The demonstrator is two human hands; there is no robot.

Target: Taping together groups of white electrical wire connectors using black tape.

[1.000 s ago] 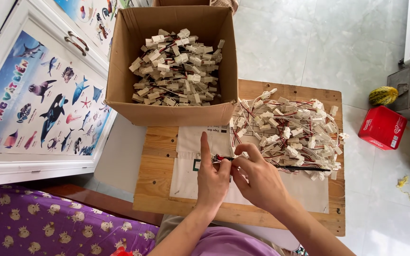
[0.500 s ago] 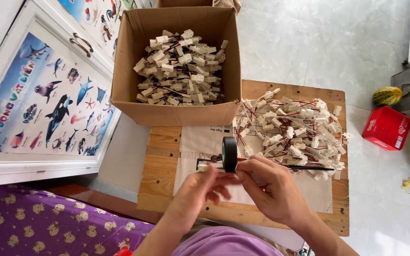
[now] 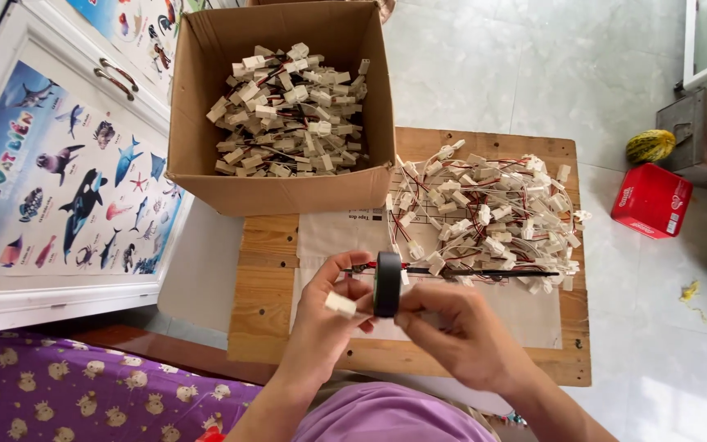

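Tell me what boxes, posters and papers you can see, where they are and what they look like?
Cardboard box: brown, open, at the table's far left, full of white connectors with wires.
Sea-animal poster: on the white cabinet door at left, blue with colourful creatures.
Red box: small, squarish, on the tiled floor at right.
Printed paper sheet: white, flat on the wooden table under the wire pile.

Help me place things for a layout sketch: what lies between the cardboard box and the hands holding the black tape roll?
In the head view, a white paper sheet on the wooden table lies between the cardboard box and the black tape roll.
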